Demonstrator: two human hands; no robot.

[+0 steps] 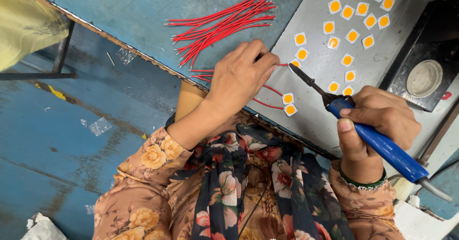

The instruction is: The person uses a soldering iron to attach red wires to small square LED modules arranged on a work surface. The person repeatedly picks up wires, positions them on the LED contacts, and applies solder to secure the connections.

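My right hand (377,125) grips a blue-handled soldering iron (382,147), its dark tip (294,68) pointing at a small white square chip with a yellow round centre (295,64). My left hand (241,75) rests on the table edge, fingers pinched on a red wire (282,64) that meets the same chip. Two chips with red wires attached (288,104) lie just below the iron. A bundle of loose red wires (224,22) lies beyond my left hand.
Several more yellow-centred chips (354,22) are scattered over a grey metal sheet (320,120). A black stand with a round pale sponge dish (424,77) sits at the right. The blue floor (52,139) lies to the left, below the table edge.
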